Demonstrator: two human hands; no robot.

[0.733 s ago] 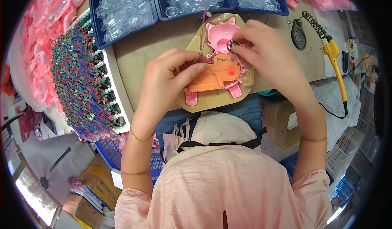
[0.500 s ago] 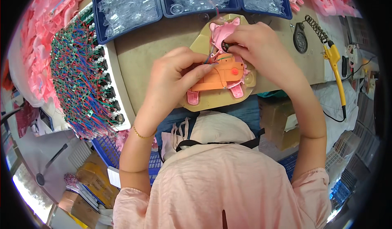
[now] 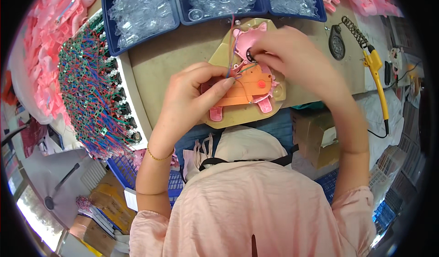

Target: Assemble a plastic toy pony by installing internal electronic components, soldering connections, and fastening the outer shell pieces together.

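A pink plastic animal-shaped toy half point(image 3: 250, 38) lies in a tan holder point(image 3: 275, 107) on the bench, with an orange box-like module point(image 3: 247, 86) fitted in its body. A red button point(image 3: 261, 84) sits on that module. At its left edge, my left hand point(image 3: 194, 90) pinches thin coloured wires point(image 3: 229, 72) between thumb and forefinger. Over the toy's upper right is my right hand point(image 3: 292, 60), smeared by motion, its fingertips close to a round black part point(image 3: 249, 55). Whether those fingers grip anything cannot be made out.
Blue bins point(image 3: 179, 27) of clear plastic parts line the back. To the left, a white tray point(image 3: 132, 92) carries many wired circuit pieces point(image 3: 91, 92) beside heaped pink shells point(image 3: 41, 42). A yellow soldering iron point(image 3: 375, 69) with a coiled spring holder stands at right.
My left hand has shifted slightly left and down, still pinching the wires, which now stand more upright. My right hand has moved slightly and turned blurry beside the black part.
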